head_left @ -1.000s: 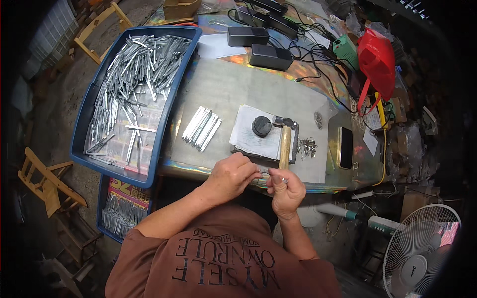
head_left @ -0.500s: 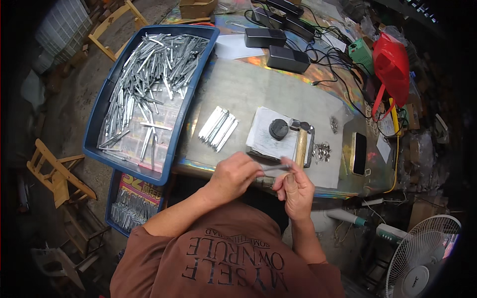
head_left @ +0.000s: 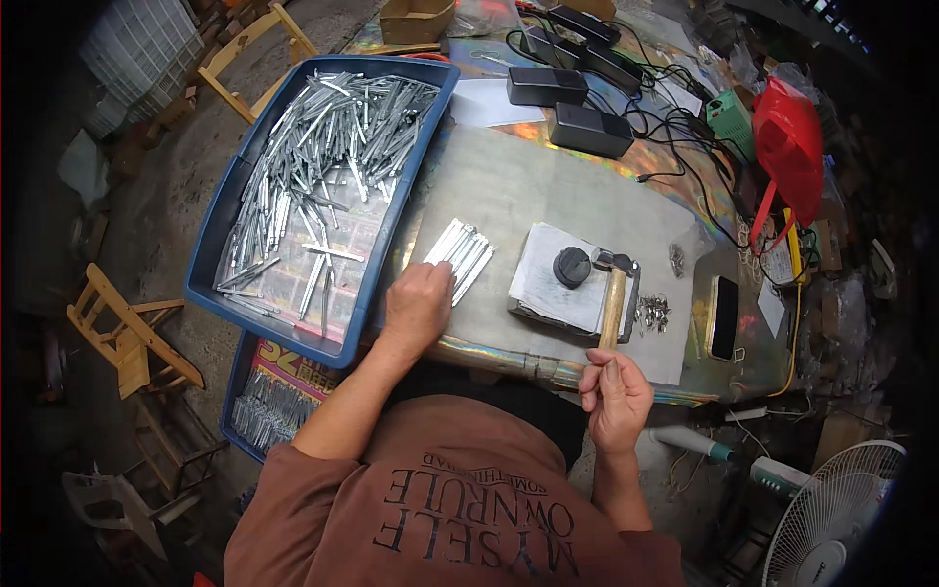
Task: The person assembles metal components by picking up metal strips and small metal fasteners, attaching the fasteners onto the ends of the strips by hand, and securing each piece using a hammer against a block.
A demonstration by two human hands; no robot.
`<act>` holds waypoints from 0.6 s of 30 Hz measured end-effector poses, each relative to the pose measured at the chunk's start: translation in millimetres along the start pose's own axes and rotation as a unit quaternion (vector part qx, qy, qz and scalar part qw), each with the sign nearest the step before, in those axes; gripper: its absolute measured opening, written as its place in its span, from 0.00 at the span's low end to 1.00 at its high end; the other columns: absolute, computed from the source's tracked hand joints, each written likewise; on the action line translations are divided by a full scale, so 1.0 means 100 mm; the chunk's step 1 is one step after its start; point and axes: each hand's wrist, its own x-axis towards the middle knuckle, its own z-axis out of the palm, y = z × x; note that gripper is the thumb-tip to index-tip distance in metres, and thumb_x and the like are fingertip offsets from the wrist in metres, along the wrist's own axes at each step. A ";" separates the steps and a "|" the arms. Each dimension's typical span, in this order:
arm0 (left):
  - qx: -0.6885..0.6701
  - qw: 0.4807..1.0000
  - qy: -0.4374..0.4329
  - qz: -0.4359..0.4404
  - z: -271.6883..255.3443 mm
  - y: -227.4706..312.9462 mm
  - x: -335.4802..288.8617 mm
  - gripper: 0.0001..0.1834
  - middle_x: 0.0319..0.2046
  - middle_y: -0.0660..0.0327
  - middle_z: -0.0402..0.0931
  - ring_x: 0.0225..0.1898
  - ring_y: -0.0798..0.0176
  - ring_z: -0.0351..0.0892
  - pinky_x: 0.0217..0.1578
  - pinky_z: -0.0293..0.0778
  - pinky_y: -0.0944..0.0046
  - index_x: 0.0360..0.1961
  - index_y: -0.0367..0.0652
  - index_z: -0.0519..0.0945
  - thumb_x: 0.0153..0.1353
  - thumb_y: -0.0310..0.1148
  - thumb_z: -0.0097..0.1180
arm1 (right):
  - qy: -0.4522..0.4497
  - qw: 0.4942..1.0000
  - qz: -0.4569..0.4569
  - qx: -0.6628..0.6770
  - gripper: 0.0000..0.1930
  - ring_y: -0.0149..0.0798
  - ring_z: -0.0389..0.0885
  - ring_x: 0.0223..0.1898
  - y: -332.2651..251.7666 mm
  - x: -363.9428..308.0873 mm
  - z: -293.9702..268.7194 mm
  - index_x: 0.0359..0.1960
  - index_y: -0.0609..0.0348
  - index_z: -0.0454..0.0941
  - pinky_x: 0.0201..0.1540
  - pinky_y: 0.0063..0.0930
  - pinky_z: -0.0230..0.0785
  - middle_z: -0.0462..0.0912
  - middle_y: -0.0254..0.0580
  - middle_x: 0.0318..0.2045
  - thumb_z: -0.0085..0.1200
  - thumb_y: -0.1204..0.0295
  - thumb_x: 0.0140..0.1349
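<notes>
My left hand [head_left: 419, 303] is closed at the near left edge of a neat row of silver metal strips [head_left: 473, 262] on the table; its fingertips are hidden, so what it grips does not show. My right hand [head_left: 618, 399] is at the table's front edge, thumb and fingers pressed together, with anything in them too small to make out. Just beyond it is the wooden handle of a hammer [head_left: 613, 305], lying across a dark block [head_left: 558, 320] topped with white paper [head_left: 548, 284]. A round black piece [head_left: 572, 266] sits on the paper.
A blue tray [head_left: 367, 284] of loose metal strips stands on the left, above a second blue tray [head_left: 233, 411]. Small metal pieces [head_left: 652, 313] lie right of the block, then a phone [head_left: 723, 318]. Black boxes [head_left: 592, 130] with cables lie behind; a fan [head_left: 831, 519] stands lower right.
My left hand has moved left to the row of strips, away from my right hand. A thin strip seen between my hands no longer shows there. My right hand has shifted slightly nearer me.
</notes>
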 end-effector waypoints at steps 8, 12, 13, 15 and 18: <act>-0.001 1.000 0.008 -0.020 -0.20 0.07 -0.04 0.05 0.18 0.56 0.70 0.23 0.54 0.70 0.24 0.67 0.58 0.25 0.40 0.73 0.45 0.27 0.56 | -0.004 1.000 0.006 0.004 0.12 0.21 0.62 0.15 0.02 0.00 0.02 0.37 0.69 0.71 0.18 0.11 0.55 0.71 0.37 0.18 0.40 0.71 0.61; -0.062 0.998 0.024 0.007 -0.67 0.17 -0.02 0.05 0.20 0.55 0.71 0.22 0.55 0.71 0.24 0.68 0.62 0.26 0.38 0.74 0.45 0.24 0.55 | 0.008 1.000 -0.007 -0.018 0.11 0.20 0.62 0.15 0.03 -0.01 -0.04 0.37 0.69 0.71 0.18 0.11 0.54 0.71 0.37 0.18 0.41 0.71 0.61; -0.064 0.997 0.047 -0.009 -0.77 0.11 0.01 0.06 0.21 0.55 0.72 0.22 0.56 0.72 0.24 0.68 0.63 0.27 0.37 0.75 0.45 0.24 0.56 | 0.011 1.000 -0.006 -0.016 0.11 0.20 0.61 0.15 0.03 -0.01 -0.05 0.37 0.69 0.71 0.17 0.11 0.54 0.71 0.37 0.17 0.41 0.72 0.61; -0.034 0.995 0.077 -0.056 -0.91 -0.14 0.06 0.07 0.23 0.54 0.74 0.21 0.58 0.73 0.24 0.69 0.64 0.29 0.35 0.75 0.45 0.24 0.56 | 0.010 1.000 -0.005 -0.008 0.11 0.20 0.61 0.14 0.05 -0.01 -0.05 0.37 0.69 0.72 0.17 0.11 0.53 0.70 0.37 0.17 0.41 0.72 0.61; 0.078 0.991 -0.010 -0.109 -1.12 -0.63 0.07 0.09 0.23 0.51 0.74 0.25 0.54 0.74 0.27 0.69 0.61 0.27 0.34 0.74 0.45 0.27 0.56 | 0.003 1.000 -0.016 0.008 0.11 0.20 0.60 0.14 0.07 0.00 -0.04 0.37 0.68 0.72 0.17 0.10 0.52 0.70 0.36 0.17 0.41 0.72 0.61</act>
